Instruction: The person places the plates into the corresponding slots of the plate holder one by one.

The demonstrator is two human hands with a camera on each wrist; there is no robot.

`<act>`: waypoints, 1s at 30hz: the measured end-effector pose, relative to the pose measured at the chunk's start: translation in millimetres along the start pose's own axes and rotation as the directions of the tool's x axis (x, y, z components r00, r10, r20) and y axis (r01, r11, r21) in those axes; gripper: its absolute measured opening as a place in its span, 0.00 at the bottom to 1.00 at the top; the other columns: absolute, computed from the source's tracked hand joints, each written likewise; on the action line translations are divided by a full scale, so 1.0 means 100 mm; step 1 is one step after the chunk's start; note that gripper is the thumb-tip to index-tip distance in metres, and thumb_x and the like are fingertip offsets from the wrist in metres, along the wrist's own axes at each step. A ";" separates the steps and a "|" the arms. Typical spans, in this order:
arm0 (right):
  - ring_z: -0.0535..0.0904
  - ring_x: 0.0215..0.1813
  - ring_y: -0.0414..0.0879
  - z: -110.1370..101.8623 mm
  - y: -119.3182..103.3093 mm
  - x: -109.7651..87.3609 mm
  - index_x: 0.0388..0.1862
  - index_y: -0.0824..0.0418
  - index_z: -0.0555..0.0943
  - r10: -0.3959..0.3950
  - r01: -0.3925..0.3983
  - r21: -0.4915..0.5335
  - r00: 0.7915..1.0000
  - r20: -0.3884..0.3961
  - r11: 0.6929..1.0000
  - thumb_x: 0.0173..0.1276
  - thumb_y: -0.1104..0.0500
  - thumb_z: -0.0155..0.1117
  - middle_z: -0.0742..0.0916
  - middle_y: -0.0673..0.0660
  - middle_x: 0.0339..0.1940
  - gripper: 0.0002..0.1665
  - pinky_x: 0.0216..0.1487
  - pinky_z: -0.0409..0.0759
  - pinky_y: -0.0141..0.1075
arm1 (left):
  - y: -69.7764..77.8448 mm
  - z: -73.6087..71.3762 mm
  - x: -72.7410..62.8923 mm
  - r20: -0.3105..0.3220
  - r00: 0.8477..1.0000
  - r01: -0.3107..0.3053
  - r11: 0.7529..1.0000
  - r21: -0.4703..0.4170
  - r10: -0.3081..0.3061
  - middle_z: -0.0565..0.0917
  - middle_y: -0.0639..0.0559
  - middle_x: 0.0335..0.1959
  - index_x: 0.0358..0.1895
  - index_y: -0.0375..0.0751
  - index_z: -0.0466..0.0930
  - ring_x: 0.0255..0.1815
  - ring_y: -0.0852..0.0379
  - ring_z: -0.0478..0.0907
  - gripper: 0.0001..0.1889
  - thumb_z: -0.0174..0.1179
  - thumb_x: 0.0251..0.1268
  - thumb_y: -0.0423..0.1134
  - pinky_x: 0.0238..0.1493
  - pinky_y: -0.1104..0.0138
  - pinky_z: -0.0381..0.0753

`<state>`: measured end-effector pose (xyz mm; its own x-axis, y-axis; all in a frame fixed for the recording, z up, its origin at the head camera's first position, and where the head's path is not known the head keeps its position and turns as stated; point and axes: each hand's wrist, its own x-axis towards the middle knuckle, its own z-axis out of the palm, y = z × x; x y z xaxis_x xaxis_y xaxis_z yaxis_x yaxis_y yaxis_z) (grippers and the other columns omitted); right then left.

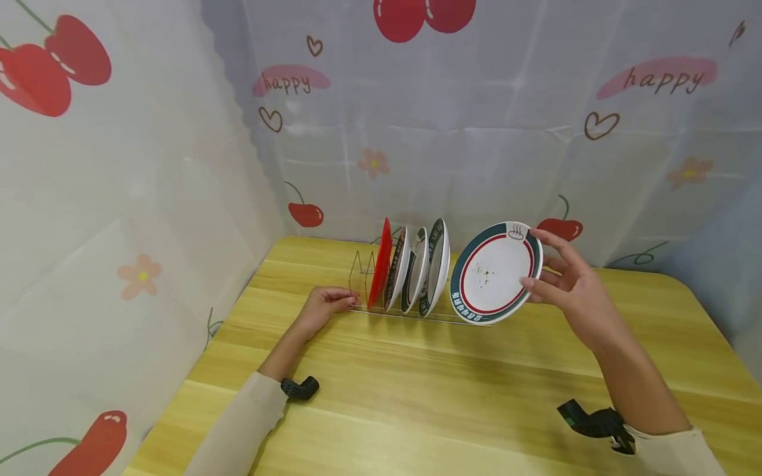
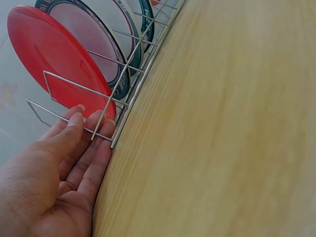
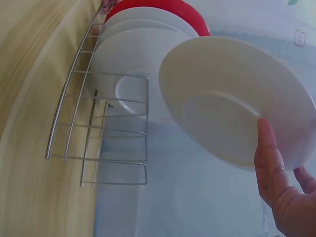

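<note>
My right hand (image 1: 574,294) holds a white plate (image 1: 491,277) by its right edge, thumb on the front face and fingers behind. The plate has a dark green rim band, a red ring and some small specks at its middle. It is tilted, in the air over the right part of a wire plate rack (image 3: 121,183). At the rack's left end my left hand (image 1: 324,309) pinches the end wire between thumb and fingers. Next to those fingers a red plate (image 2: 59,59) stands upright in the rack. Several white plates with dark patterned rims (image 1: 434,268) stand to its right.
The rack stands near the back of a wooden table (image 1: 381,396). A pale curtain (image 1: 476,165) printed with cherries, hearts and flowers hangs behind it and along the left side. Black straps (image 1: 300,388) are on both wrists.
</note>
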<state>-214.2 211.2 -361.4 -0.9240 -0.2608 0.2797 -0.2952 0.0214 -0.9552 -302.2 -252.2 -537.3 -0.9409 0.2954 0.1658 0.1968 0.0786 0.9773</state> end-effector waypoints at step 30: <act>0.83 0.48 0.53 0.19 0.23 0.66 0.82 0.51 0.58 0.152 -0.136 -0.127 0.980 0.128 0.983 0.70 0.59 0.70 0.75 0.69 0.53 0.46 0.44 0.88 0.48 | -0.03 -0.02 0.02 -0.002 1.000 0.027 1.000 0.013 -0.027 0.88 0.36 0.48 0.53 0.28 0.85 0.46 0.54 0.88 0.13 0.62 0.72 0.32 0.49 0.62 0.87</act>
<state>-277.5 176.0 -366.3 -0.9191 -0.3763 0.1165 -0.1953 0.1787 -0.9643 -304.6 -253.4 -539.5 -0.9465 0.2910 0.1396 0.1749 0.0990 0.9796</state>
